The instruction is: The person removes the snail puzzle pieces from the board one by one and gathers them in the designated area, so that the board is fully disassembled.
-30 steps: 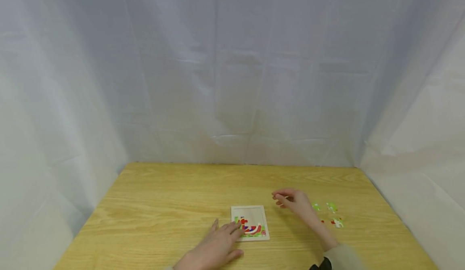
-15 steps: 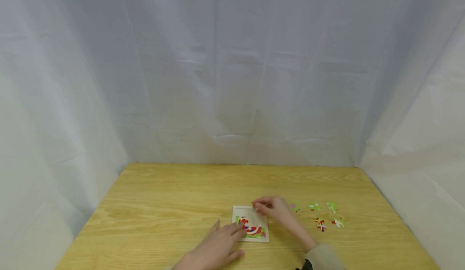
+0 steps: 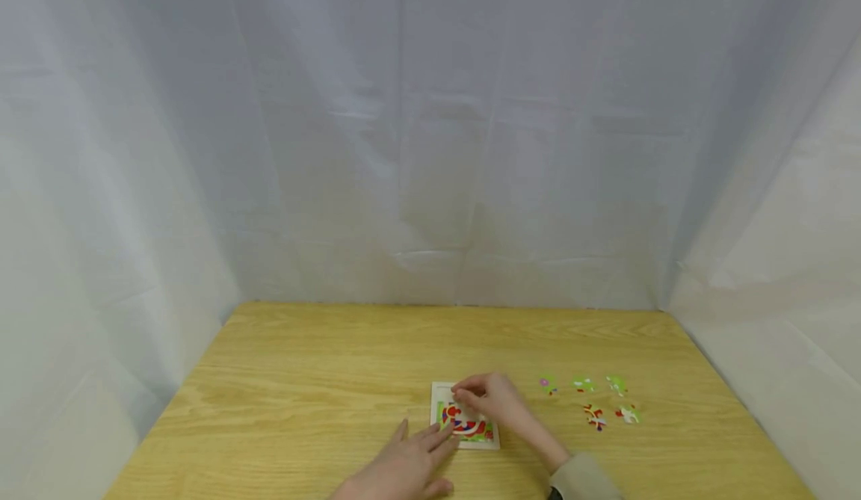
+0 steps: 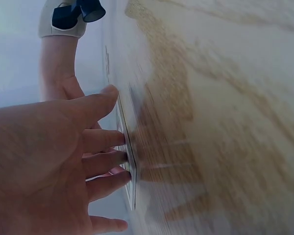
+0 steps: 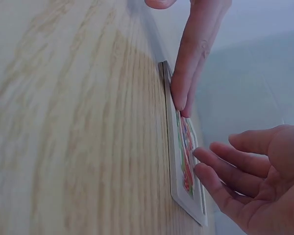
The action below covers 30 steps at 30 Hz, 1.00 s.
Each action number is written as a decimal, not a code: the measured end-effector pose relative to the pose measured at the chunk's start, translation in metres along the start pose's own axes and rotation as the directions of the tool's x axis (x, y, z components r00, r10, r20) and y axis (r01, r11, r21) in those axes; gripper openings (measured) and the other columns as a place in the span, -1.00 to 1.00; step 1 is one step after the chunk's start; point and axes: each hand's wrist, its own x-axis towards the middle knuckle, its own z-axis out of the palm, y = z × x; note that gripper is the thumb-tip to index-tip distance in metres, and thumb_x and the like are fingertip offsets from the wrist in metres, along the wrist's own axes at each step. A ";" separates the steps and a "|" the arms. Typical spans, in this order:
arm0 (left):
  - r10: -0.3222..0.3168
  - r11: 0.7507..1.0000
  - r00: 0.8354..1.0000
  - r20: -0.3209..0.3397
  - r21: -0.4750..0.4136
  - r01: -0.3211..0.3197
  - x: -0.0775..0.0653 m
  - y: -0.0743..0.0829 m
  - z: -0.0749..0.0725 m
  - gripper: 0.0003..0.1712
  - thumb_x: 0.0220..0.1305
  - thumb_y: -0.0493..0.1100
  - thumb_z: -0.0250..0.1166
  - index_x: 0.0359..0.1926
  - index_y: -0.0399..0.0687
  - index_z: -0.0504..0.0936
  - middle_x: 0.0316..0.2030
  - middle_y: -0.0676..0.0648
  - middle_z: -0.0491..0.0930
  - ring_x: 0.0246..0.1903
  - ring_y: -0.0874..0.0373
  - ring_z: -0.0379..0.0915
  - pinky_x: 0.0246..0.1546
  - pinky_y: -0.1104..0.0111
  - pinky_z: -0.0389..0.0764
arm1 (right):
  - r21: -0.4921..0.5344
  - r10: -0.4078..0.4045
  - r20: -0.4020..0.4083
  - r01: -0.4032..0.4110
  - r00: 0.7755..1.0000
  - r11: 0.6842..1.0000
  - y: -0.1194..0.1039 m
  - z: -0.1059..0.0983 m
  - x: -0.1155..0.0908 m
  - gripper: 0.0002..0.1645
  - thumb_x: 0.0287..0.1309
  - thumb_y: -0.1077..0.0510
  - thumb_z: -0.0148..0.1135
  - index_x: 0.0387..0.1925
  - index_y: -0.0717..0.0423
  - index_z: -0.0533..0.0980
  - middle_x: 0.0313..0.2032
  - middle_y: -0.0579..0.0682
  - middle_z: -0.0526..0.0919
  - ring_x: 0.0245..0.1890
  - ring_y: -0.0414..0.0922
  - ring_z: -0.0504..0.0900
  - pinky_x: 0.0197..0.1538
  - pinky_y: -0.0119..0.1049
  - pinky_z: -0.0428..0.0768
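Note:
A small square puzzle tray with a pale rim lies near the table's front, its lower part filled with red, white, blue and green pieces. My left hand rests on its lower left with fingers stretched out; in the left wrist view those fingertips meet the tray edge. Over the tray's upper right is my right hand, thumb and forefinger bent towards each other. In the right wrist view the right hand has its fingertips close over the tray's printed pieces; I cannot tell whether a piece is between them.
Several loose puzzle pieces lie right of the tray, among them a red and yellow one, a green and white one and a green one with a pink flower. The wooden table is enclosed by pale sheeting.
My right hand has moved left and down from beside the tray to over it, uncovering the loose pieces on the right. The left hand stays on the tray with only a slight shift.

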 end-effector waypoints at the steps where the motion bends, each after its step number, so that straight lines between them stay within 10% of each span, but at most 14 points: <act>1: 0.003 1.000 1.000 -0.005 0.004 -0.003 0.000 0.000 0.000 -0.23 0.39 0.30 0.15 0.47 0.03 0.38 0.45 -0.03 0.35 0.43 0.03 0.28 0.27 -0.24 0.38 | -0.003 -0.001 0.000 0.001 1.000 1.000 -0.001 0.001 0.000 -0.74 0.38 0.09 0.25 -0.08 0.16 0.72 -0.20 0.03 0.79 -0.22 -0.10 0.72 -0.17 -0.31 0.68; 30: -0.001 1.000 0.999 -0.038 0.022 0.001 0.003 0.003 0.002 -0.25 0.34 0.29 0.22 0.42 0.03 0.45 0.41 -0.02 0.41 0.38 0.03 0.34 0.20 -0.30 0.42 | 0.104 0.008 0.043 -0.012 0.999 0.994 -0.004 0.012 0.007 -0.80 0.03 0.35 0.48 -0.25 0.16 0.70 -0.39 -0.05 0.73 -0.42 -0.27 0.62 -0.34 -0.45 0.60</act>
